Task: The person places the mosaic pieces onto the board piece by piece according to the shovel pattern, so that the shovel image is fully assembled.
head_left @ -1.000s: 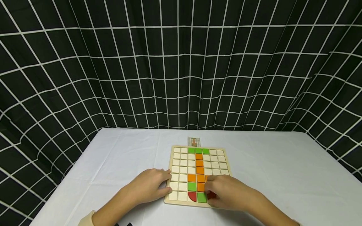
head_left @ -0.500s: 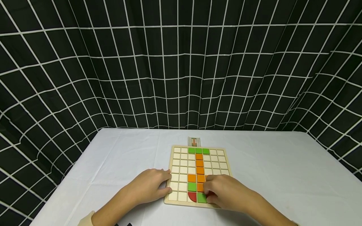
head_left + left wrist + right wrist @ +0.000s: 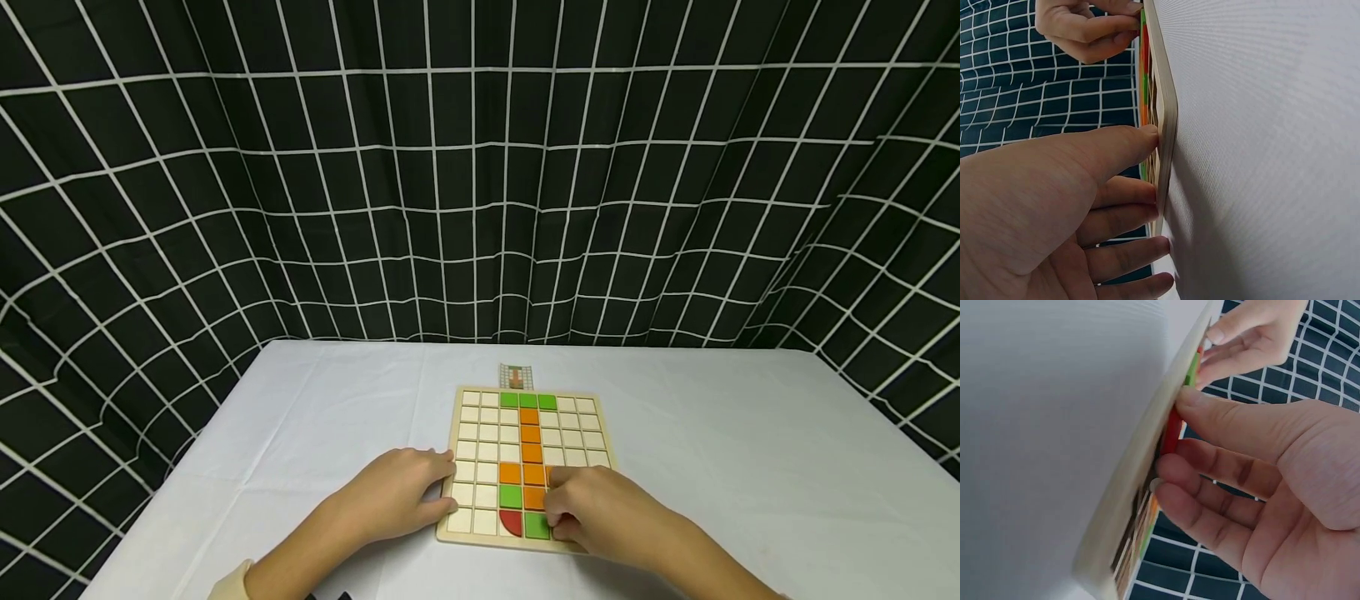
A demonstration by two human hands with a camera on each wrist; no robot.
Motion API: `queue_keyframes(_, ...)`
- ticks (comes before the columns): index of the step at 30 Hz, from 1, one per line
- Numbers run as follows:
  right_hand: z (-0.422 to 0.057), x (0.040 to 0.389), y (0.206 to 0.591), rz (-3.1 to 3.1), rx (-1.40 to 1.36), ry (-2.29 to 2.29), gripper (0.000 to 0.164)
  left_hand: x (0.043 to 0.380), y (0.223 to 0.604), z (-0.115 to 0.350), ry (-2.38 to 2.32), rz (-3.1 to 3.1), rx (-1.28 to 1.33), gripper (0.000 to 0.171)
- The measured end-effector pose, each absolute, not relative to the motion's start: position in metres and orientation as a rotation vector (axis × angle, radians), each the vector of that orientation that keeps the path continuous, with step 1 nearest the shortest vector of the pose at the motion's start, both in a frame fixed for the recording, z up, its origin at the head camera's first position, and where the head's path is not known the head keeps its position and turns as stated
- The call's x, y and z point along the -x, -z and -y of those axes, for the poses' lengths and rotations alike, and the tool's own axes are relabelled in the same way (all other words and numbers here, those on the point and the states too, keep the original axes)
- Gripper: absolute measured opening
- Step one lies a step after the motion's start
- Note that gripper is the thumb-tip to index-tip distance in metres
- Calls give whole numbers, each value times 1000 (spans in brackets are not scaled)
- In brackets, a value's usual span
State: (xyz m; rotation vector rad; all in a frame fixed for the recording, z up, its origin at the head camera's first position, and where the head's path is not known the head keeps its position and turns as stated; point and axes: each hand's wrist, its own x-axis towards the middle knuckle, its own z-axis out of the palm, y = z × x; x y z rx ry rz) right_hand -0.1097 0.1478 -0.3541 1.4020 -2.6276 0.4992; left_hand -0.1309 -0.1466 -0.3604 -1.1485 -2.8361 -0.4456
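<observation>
A square wooden grid board (image 3: 475, 433) lies on the table, with green, orange and red tiles in some of its cells. My left hand (image 3: 401, 492) rests at the board's left edge, its thumb and fingertips touching the rim. Over the near rows, right of the green tile (image 3: 536, 525), is my right hand (image 3: 607, 512). Between its thumb and fingers the right wrist view shows a red tile (image 3: 1172, 431), pinched low at the board; the head view hides it behind the hand. A red quarter-circle tile (image 3: 511, 522) sits left of that green one.
A small card with a grid pattern (image 3: 516, 377) lies just beyond the board's far edge. White cloth covers the table (image 3: 712, 442). A black curtain with white grid lines (image 3: 480, 208) hangs around the back and sides.
My right hand has shifted only slightly over the near row. Red that showed beneath it a second ago is now covered. My left hand has stayed at the board's edge.
</observation>
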Motion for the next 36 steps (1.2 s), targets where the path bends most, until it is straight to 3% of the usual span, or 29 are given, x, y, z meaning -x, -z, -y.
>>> queue_keyframes(6, -155, 102, 356, 2570, -1397, -435, 28, 131, 360, 146, 441, 2831, 1150, 15)
queue_keyframes(15, -161, 94, 356, 2612, -1381, -418, 19, 131, 361, 146, 460, 2821, 1136, 29)
queue_keyframes(19, -161, 96, 358, 2595, -1383, -449, 23, 131, 361, 146, 461, 2825, 1143, 31)
queue_keyframes(29, -152, 105, 357, 2728, -1290, -495, 27, 130, 362, 146, 449, 2840, 1129, 15)
queue_keyframes(36, -153, 106, 354, 2674, -1360, -505, 31, 132, 361, 146, 442, 2852, 1129, 16)
